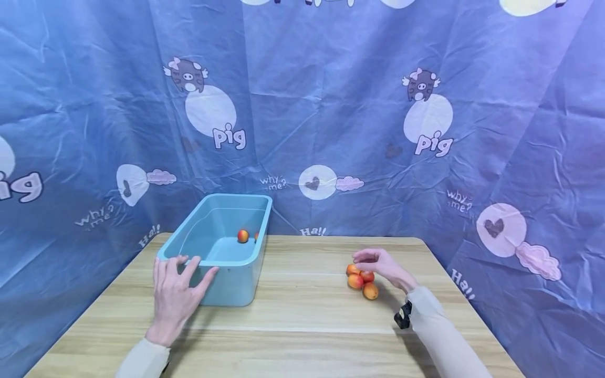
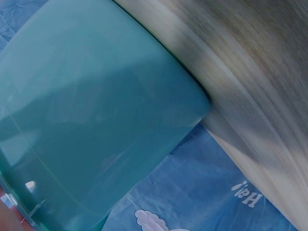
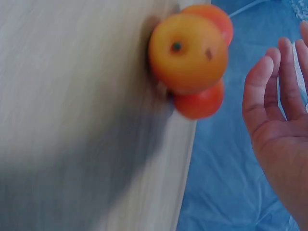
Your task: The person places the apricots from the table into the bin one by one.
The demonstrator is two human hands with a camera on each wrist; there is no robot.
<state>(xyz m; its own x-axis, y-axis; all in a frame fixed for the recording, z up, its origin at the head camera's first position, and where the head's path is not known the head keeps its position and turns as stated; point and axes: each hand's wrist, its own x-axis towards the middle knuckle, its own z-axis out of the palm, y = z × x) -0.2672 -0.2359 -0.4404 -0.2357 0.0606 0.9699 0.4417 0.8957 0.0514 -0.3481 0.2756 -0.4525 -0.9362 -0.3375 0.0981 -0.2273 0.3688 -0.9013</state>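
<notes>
A light-blue plastic bin (image 1: 236, 270) stands at the back left of the table. My left hand (image 1: 174, 294) grips its near rim at the left corner, with the thumb against the outer front wall. The bin's side wall (image 2: 106, 106) fills much of the left wrist view. Inside lies one orange-red fruit (image 1: 243, 236), and part of another shows by the right wall. To the right, several small orange-red fruits like apricots (image 1: 355, 281) sit bunched on the wood. Just over them hovers my right hand (image 1: 384, 266), its fingers loosely bent and holding nothing; a yellow-orange fruit (image 3: 187, 53) is nearest the right wrist camera.
The wooden table (image 1: 302, 315) ends at the back against a blue printed curtain (image 1: 293, 105), which also hangs along both sides. A small black device (image 1: 403, 315) is strapped at my right wrist.
</notes>
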